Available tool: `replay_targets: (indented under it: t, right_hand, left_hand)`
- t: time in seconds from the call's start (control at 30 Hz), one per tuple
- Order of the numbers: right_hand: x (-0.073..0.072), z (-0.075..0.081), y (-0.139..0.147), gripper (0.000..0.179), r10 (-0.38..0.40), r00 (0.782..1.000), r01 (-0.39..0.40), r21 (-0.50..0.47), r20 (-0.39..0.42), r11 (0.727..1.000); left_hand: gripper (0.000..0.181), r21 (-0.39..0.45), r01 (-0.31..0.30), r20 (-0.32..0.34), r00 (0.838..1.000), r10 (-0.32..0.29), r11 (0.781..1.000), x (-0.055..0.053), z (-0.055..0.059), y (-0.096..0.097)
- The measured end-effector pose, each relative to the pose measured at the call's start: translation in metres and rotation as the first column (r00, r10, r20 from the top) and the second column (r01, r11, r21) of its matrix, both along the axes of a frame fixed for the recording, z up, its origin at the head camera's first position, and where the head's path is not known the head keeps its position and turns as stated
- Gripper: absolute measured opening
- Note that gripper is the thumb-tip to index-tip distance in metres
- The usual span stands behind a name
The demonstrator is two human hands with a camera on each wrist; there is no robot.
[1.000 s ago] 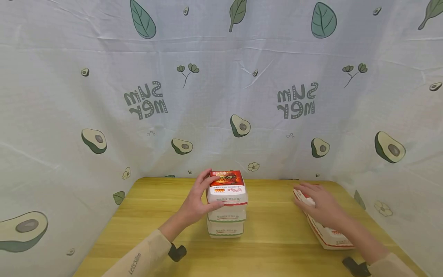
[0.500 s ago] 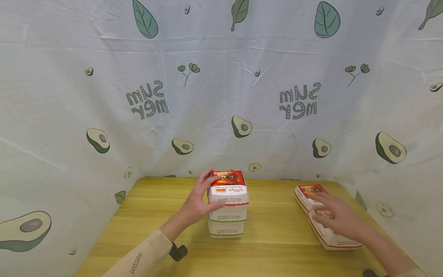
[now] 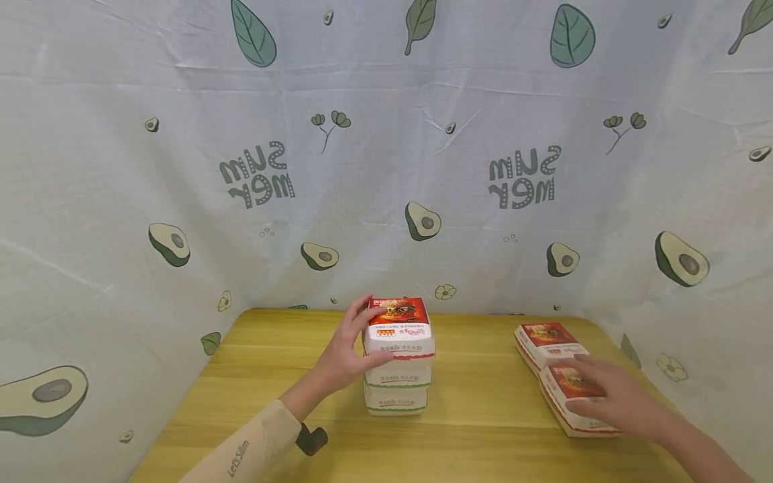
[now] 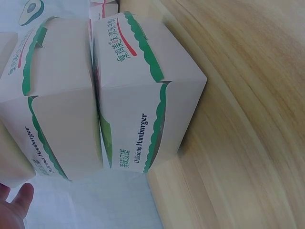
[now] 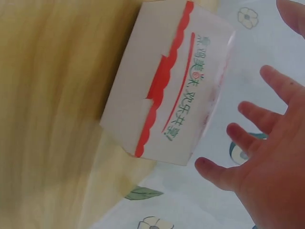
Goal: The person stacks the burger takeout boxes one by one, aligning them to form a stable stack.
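Observation:
Three hamburger boxes stand stacked at the middle of the table. The red-edged top box (image 3: 398, 329) has a burger picture on its lid; the middle box (image 3: 398, 374) and bottom box (image 3: 395, 400) have green edges. My left hand (image 3: 341, 349) grips the top box, thumb at its front and fingers at its left and far side. On the right, my right hand (image 3: 622, 399) hovers with spread fingers over a near red-edged box (image 3: 574, 382). Its fingers (image 5: 259, 117) appear apart from that box in the right wrist view. Another red-edged box (image 3: 543, 339) lies just behind.
The wooden table (image 3: 477, 389) extends between the stack and the two right boxes. A white curtain (image 3: 362, 174) printed with avocados and leaves hangs behind the table and along both sides.
My right hand has drawn back toward the right and nearer me, off the far right box, uncovering both right boxes' lids. My left hand stays on the stack's top box.

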State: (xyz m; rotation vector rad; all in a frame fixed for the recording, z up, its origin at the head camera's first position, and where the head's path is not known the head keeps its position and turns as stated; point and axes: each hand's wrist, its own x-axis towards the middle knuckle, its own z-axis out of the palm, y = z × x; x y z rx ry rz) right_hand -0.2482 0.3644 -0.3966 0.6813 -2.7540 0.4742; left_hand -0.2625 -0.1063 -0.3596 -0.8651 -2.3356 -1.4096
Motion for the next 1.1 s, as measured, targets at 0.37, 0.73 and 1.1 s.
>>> replay_targets:
  t: [0.37,0.73,1.1]
  right_hand:
    - [0.005,-0.015,0.006,0.073,-0.09,0.991,0.084,0.058,0.101,0.995]
    - [0.009,-0.023,0.004,0.086,-0.174,0.982,0.16,0.166,0.07,0.973]
    - [0.007,-0.034,0.01,0.099,-0.239,0.969,0.218,0.234,0.066,0.947]
  left_hand:
    - [0.066,-0.006,-0.001,-0.01,1.0,0.001,1.0,0.0,0.0,0.0]
    - [0.064,-0.005,-0.004,-0.015,1.0,0.004,1.0,0.003,-0.001,0.001]
    - [0.065,-0.008,-0.009,-0.037,0.999,0.008,1.0,0.003,-0.001,0.001]
